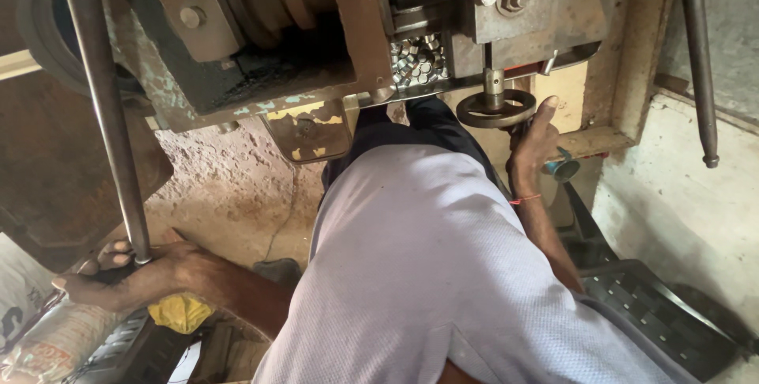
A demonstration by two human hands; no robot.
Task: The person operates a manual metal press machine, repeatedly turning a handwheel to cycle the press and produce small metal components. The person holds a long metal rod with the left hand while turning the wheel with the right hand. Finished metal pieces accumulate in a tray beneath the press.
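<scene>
Handwheel (496,109) under the machine head (538,4): right hand (531,147) grips its rim; left hand (118,273) clenches lever bar's (107,115) end—feed-adjusting step, judged.

VIEW: one head-worn camera, your only view | AIM: steeply downward over your own torso toward the machine (332,28) underside and floor | RANGE: close, your shirt fills the lower centre | FRAME: machine body spans the top edge, floor lies at both lower corners | OVERLAP: none, single view
</scene>
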